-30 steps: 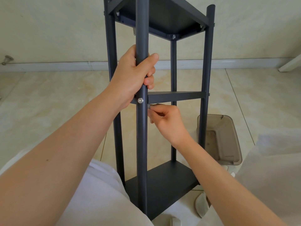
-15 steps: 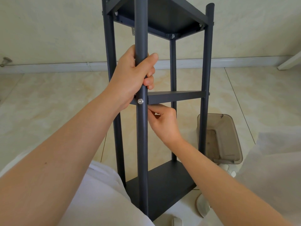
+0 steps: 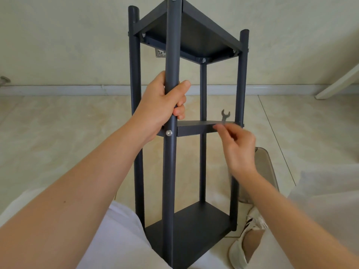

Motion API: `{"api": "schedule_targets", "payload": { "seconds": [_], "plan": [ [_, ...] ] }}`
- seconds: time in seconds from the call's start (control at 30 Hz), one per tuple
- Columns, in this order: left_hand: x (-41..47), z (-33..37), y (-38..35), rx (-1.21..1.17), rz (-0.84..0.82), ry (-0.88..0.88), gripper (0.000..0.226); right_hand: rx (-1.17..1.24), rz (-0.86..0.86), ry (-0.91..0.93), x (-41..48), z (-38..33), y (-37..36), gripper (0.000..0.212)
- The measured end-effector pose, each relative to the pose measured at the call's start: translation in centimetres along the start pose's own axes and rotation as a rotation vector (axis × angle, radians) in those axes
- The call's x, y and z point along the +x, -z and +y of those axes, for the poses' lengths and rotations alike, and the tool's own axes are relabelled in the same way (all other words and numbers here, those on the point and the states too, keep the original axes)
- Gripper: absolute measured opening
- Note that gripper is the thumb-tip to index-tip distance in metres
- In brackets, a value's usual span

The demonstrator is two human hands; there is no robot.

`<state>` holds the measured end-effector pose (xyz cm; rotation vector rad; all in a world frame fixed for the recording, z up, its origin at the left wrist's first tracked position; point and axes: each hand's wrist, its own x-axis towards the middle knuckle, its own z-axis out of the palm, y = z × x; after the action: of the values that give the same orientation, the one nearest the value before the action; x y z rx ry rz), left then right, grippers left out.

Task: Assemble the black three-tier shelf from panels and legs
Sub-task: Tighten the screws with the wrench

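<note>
Two bare forearms reach forward over a lap in white cloth [image 3: 124, 230]. A pale shoe [image 3: 244, 249] lies on the tiled floor [image 3: 58, 133] at near right, just beside the bottom panel [image 3: 194, 226].

The black shelf [image 3: 136, 94] stands upright on the floor directly in front of the person. Four round legs join three panels: the bottom panel low by the floor, the middle panel [image 3: 196, 129] seen edge-on, and the top panel [image 3: 198, 33] seen from below.

The left grip [image 3: 163, 105], a bare hand, is wrapped round the near leg [image 3: 172, 55], holding it firmly. It sits just above the silver bolt [image 3: 168, 133] that fixes this leg at the middle panel.

The right grip [image 3: 239, 148], also a bare hand, is blurred. Its fingertips pinch the lower end of a small flat wrench [image 3: 225, 115]. The wrench stands upright, forked end up, at the near edge of the middle panel, close to the right leg [image 3: 243, 84].

A translucent brown bin [image 3: 266, 167] sits on the floor behind the right grip. A small metal tag [image 3: 160, 53] shows under the top panel.

At the far side, a pale baseboard [image 3: 77, 89] runs along a cream wall [image 3: 68, 35]. A white slanted piece [image 3: 340, 82] meets the floor at far right.
</note>
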<state>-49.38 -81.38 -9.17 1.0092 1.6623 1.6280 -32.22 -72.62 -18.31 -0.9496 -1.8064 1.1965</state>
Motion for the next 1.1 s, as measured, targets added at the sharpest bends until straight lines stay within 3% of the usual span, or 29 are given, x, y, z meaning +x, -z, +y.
{"api": "schedule_targets", "payload": {
  "seconds": [0.13, 0.3, 0.47, 0.67, 0.87, 1.1],
  "plan": [
    [-0.2, 0.1, -0.3, 0.005, -0.019, -0.007, 0.013, -0.28, -0.12, -0.082, 6.6, -2.3, 2.2, 0.017],
    [-0.5, 0.3, -0.5, -0.014, -0.039, -0.007, 0.012, -0.668, -0.398, -0.239, 12.6, -1.9, 5.3, 0.021],
    [-0.6, 0.2, -0.4, -0.031, -0.038, -0.007, 0.016, -0.494, -0.366, -0.473, 13.9, -0.1, 6.6, 0.03],
    [-0.5, 0.0, -0.1, -0.05, -0.057, -0.014, 0.017, -0.221, -0.409, -0.537, 13.4, 0.6, 5.9, 0.023],
    [-0.1, 0.6, 1.6, -0.042, -0.027, -0.059, 0.02, -0.112, -0.419, -0.466, 14.5, -0.9, 6.8, 0.016],
    [1.0, 1.1, 4.6, 0.043, 0.275, -0.049, 0.021, 0.056, -0.481, -0.32, 14.6, -3.7, 7.1, 0.015]
  ]
}}
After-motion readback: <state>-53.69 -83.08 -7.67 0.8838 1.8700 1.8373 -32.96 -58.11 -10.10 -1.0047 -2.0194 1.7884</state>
